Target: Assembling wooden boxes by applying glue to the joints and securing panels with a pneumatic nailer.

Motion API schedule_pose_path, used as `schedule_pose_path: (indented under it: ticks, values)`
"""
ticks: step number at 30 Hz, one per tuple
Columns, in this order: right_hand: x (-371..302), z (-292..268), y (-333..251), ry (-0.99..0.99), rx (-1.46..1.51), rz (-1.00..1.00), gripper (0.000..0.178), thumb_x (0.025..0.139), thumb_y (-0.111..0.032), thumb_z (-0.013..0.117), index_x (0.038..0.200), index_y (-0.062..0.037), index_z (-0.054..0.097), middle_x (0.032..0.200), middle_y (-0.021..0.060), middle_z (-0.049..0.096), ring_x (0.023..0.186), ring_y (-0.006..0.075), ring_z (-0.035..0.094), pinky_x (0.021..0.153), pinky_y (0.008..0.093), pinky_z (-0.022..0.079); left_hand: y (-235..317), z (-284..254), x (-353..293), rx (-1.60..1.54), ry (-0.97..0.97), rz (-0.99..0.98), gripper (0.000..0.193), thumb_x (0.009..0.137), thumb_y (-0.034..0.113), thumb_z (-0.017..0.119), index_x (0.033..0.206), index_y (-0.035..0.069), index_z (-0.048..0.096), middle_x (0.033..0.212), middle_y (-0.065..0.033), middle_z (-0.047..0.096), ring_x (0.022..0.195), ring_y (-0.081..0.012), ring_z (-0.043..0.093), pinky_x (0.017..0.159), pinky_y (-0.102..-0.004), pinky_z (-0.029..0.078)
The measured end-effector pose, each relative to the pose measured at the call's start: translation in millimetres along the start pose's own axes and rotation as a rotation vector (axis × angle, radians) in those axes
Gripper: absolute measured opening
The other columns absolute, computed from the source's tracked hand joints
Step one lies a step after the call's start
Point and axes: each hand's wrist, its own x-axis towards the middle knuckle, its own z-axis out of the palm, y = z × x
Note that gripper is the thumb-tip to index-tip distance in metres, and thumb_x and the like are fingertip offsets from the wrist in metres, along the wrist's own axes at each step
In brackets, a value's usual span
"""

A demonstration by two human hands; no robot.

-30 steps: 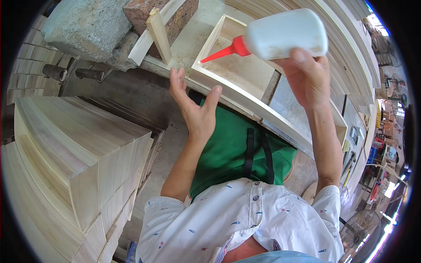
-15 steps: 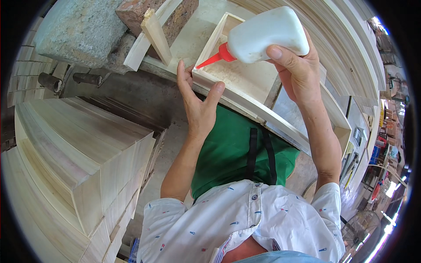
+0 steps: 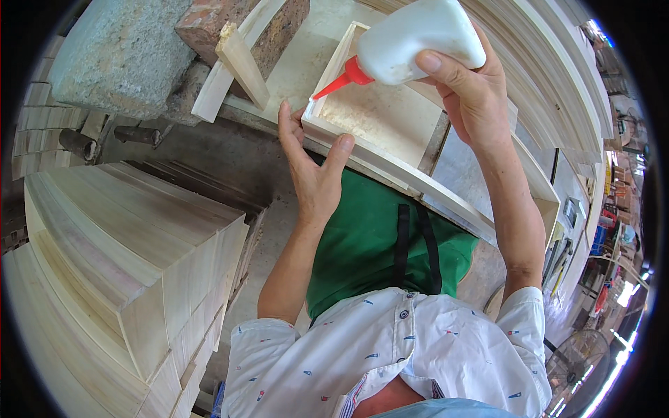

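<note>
My right hand (image 3: pixel 468 87) grips a white squeeze glue bottle (image 3: pixel 421 42), tilted with its red nozzle (image 3: pixel 341 81) pointing down to the left. The nozzle tip meets the top edge of the short left side of a long wooden frame (image 3: pixel 401 167). A white streak of glue shows on that edge near the corner. My left hand (image 3: pixel 315 177) holds this near left corner, its thumb against the long front board and its fingers around the outer left side. Parts of those fingers are hidden behind the corner.
Stacked pale boards (image 3: pixel 139 230) rise at the left. A concrete block (image 3: pixel 122 59) and a brick (image 3: pixel 279 49) sit at the back left, with a wood strip (image 3: pixel 244 66) leaning there. More long boards (image 3: pixel 550 76) curve along the back right. A fan (image 3: pixel 578 355) stands at the far right.
The nozzle tip has moved a little away from me along the short side, leaving more white glue behind it. My left hand keeps its place at the corner.
</note>
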Motion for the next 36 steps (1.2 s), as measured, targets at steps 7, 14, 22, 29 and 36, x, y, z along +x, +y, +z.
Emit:
schedule_pose_path:
  ticks: [7, 14, 22, 29, 36]
  values:
    - [17.5, 12.0, -18.9, 0.120, 0.017, 0.012, 0.067, 0.078, -0.008, 0.077, 0.136, -0.0012, 0.045, 0.116, 0.0129, 0.059, 0.105, 0.0236, 0.061, 0.082, 0.0377, 0.056, 1.5, 0.1, -0.2, -0.009, -0.003, 0.001, 0.096, 0.082, 0.023, 0.075, 0.152, 0.000, 0.012, 0.141, -0.0212, 0.036, 0.131, -0.0296, 0.035, 0.114, -0.0446, 0.020]
    - [45.3, -3.8, -27.7, 0.110, -0.146, 0.000, 0.064, 0.079, -0.010, 0.077, 0.133, 0.0004, 0.045, 0.116, 0.0133, 0.059, 0.106, 0.0239, 0.060, 0.084, 0.0372, 0.056, -0.4, -0.6, -0.9, -0.082, -0.004, 0.005, 0.094, 0.083, 0.021, 0.074, 0.152, 0.001, 0.013, 0.142, -0.0223, 0.034, 0.130, -0.0299, 0.035, 0.114, -0.0436, 0.021]
    - [69.3, -26.5, -19.2, 0.218, -0.201, -0.104, 0.059, 0.082, -0.012, 0.075, 0.131, 0.0021, 0.045, 0.115, 0.0146, 0.058, 0.105, 0.0251, 0.061, 0.084, 0.0383, 0.057, -8.6, 2.0, 0.8, -0.102, -0.026, 0.034, 0.093, 0.084, 0.021, 0.073, 0.152, 0.000, 0.012, 0.143, -0.0232, 0.032, 0.131, -0.0297, 0.034, 0.114, -0.0427, 0.019]
    - [53.4, -29.4, -39.3, 0.275, -0.126, 0.001, 0.058, 0.083, -0.011, 0.072, 0.130, 0.0038, 0.043, 0.116, 0.0169, 0.058, 0.105, 0.0279, 0.062, 0.084, 0.0394, 0.058, -9.8, -0.6, 0.5, -0.105, -0.023, 0.057, 0.086, 0.088, 0.015, 0.069, 0.152, 0.000, 0.013, 0.141, -0.0199, 0.035, 0.127, -0.0264, 0.038, 0.111, -0.0401, 0.026]
    - [33.7, -54.0, -42.4, 0.302, -0.214, -0.004, 0.058, 0.083, -0.013, 0.073, 0.129, 0.0050, 0.043, 0.115, 0.0173, 0.058, 0.103, 0.0266, 0.063, 0.080, 0.0358, 0.059, -6.8, 0.5, 2.4, -0.117, -0.031, 0.049, 0.088, 0.088, 0.018, 0.071, 0.151, 0.000, 0.013, 0.139, -0.0207, 0.035, 0.126, -0.0264, 0.039, 0.112, -0.0389, 0.025]
